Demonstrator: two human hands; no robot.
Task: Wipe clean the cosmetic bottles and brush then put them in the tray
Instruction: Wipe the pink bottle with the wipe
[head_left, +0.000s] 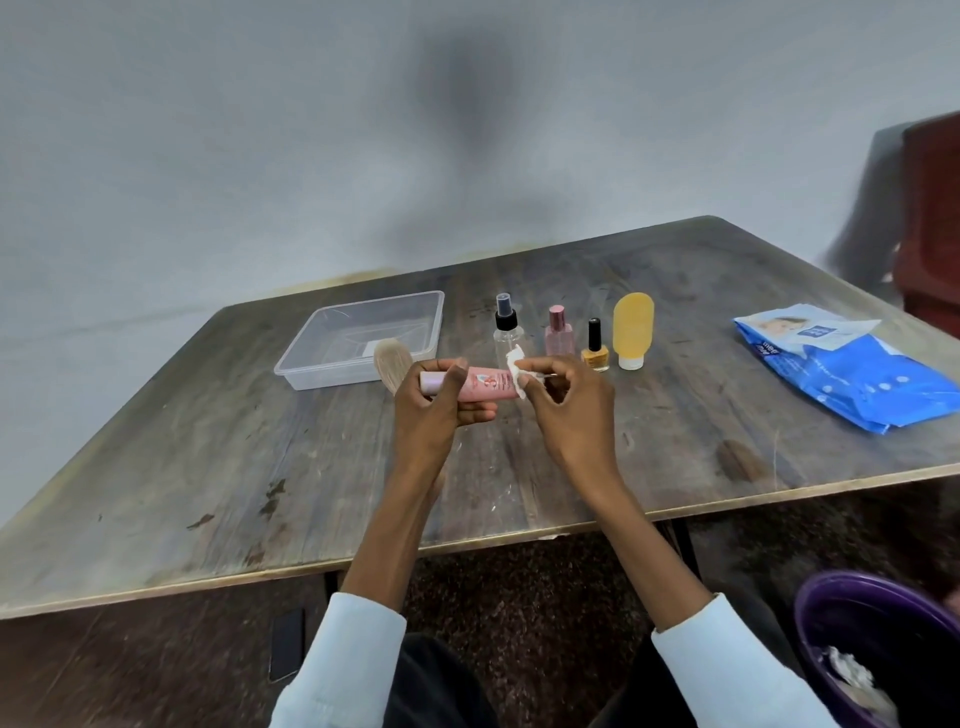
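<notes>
Worn wooden table (311, 467) against grey wall. Left hand (434, 410) curled round pink tube (475, 387), held level above mid-table; right hand (563, 402) pinching white wipe (515, 366) at its crimped end. Likely risk — tube slipping from a wet grip, toppling spray bottle (506, 330) and perfume bottle (559, 332) at 12 o'clock. Clear tray (306, 366) at 10 o'clock — open path; brush (390, 364) alongside.
</notes>
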